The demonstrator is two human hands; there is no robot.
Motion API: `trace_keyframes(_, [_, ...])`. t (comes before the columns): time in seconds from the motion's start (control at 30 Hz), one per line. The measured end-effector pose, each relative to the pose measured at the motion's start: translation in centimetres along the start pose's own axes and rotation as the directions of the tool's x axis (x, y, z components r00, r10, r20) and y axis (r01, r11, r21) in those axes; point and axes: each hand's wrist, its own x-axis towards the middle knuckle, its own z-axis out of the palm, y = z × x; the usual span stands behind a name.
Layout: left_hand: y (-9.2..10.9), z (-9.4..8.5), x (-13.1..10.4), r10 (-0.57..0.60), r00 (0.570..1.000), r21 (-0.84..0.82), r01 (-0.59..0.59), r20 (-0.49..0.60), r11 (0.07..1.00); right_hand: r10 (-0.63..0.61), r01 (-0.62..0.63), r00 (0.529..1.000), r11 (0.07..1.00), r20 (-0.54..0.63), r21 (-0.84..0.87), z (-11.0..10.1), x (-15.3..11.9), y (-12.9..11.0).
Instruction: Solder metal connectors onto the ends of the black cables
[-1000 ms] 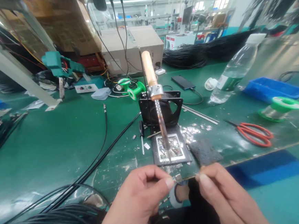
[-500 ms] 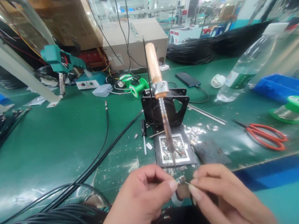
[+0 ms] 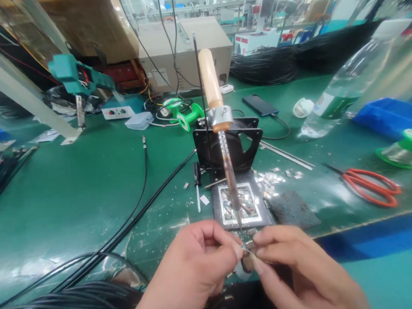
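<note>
Between the hands (image 3: 196, 264) (image 3: 303, 261) lies thin wire (image 3: 248, 250) (blurred).

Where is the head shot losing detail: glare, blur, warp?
Head view: pale glare on the green tabletop, strongest around the scattered metal tabs; head view, right side: water bottle soft and stretched, probably wide-angle distortion; head view, bottom center: tiny piece at the left hand's fingertips, too blurred to identify.
</note>
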Motion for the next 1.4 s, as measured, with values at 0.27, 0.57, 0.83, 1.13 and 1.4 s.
trace_keyframes(0.27, [0.8,0.0,0.3,0.005,1.000,-0.003,-0.005,-0.026,1.000,0.045,-0.044,0.997,0.999,-0.067,0.024,0.5,0.2,-0.2])
trace_keyframes(0.57, [1.3,0.1,0.4,0.001,1.000,-0.014,-0.001,-0.017,1.000,0.060,-0.057,0.994,0.998,-0.090,0.041,0.8,0.4,-0.1])
trace_keyframes(0.83, [1.7,0.3,0.9,0.024,0.999,0.005,-0.023,-0.024,1.000,0.052,-0.047,0.995,0.997,-0.080,0.057,0.9,0.6,0.1])
trace_keyframes(1.13, [1.7,0.3,0.9,0.051,0.998,-0.001,-0.051,-0.037,0.999,0.049,-0.044,0.995,0.998,-0.090,0.051,0.8,0.7,0.2])
trace_keyframes(1.4, [1.7,0.2,0.9,0.047,0.998,0.009,-0.047,-0.046,0.999,0.035,-0.033,0.997,0.999,-0.068,0.042,0.7,0.9,0.0])
